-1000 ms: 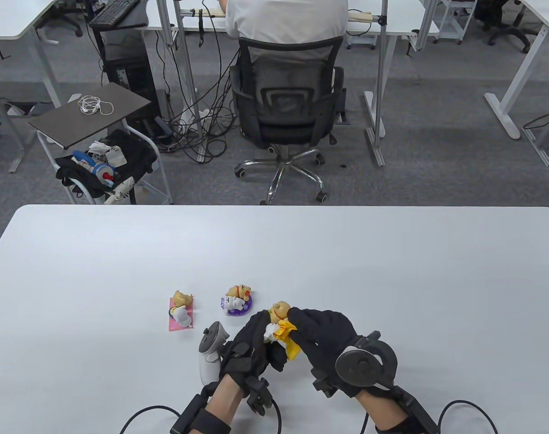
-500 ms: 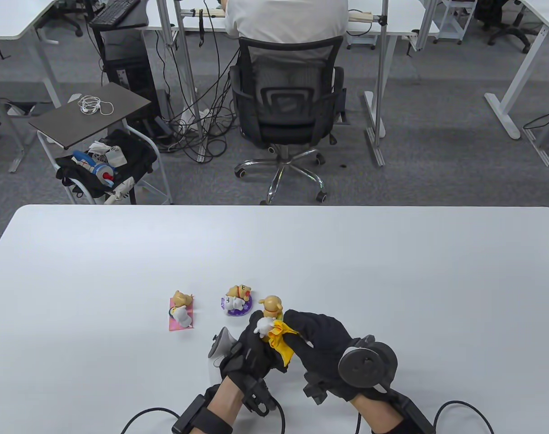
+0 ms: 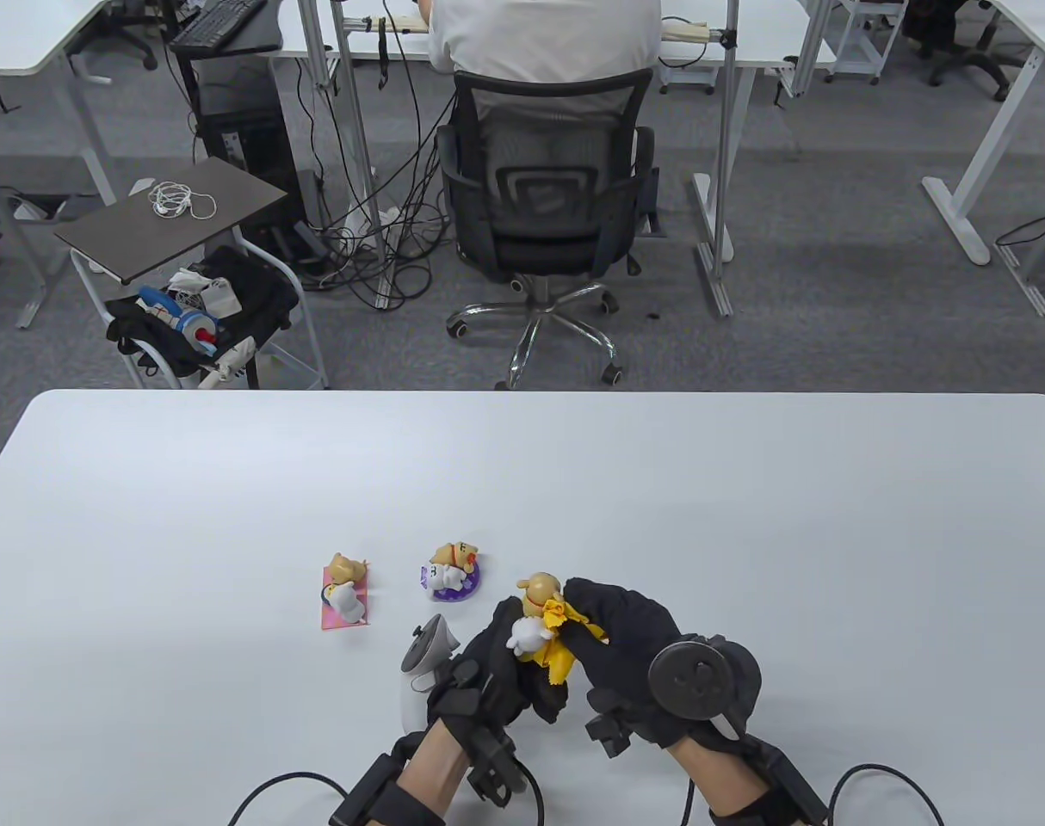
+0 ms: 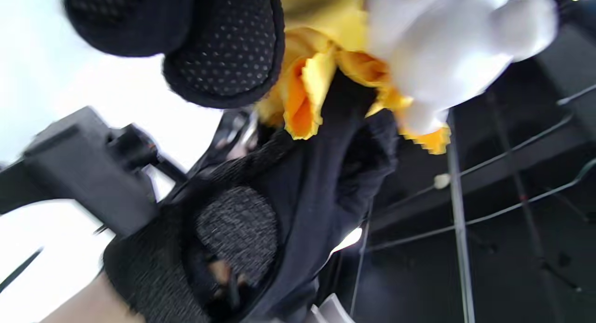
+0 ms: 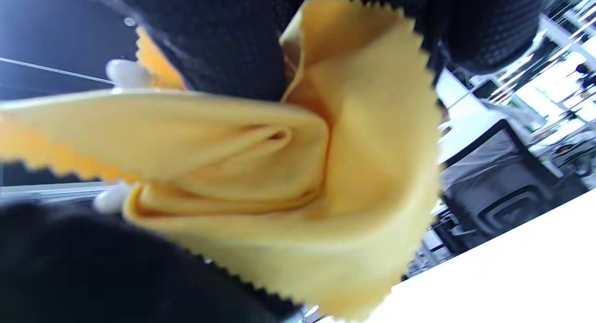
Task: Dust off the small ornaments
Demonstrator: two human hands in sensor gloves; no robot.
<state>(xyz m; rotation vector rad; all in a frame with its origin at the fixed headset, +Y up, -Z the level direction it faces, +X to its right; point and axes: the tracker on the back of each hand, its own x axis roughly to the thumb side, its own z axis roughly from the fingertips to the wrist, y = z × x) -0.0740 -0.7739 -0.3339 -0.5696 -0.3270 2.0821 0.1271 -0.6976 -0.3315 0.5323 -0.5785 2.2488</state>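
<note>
Your left hand [image 3: 497,662]: it was low over the white table [image 3: 746,516], near its front edge, in a black glove with the palm turned toward your other hand. Its fingers curled round the small toy bear ornament with a tan head and white body [image 3: 535,613] and held it up off the table.
Your right hand [image 3: 626,637]: it sat just beside your left hand, touching it at the toy. Its fingers [image 3: 587,595] bent down and pinched the crumpled yellow cloth with a zigzag edge [image 3: 557,645] against the bear.
Yellow cloth: it was bunched between both hands, and a loose end hung down under the bear.
Held bear: its head poked up above your fingers.
Bear on a purple round base [image 3: 451,571]: it stood on the table, near your hands, on the far left side of them.
Bear on a pink flat mat [image 3: 346,592]: it lay on the table, further left, apart from the purple one.
Trackers: a white one [image 3: 419,667] stuck out on your left hand; a round black one [image 3: 699,680] sat on your right hand.
</note>
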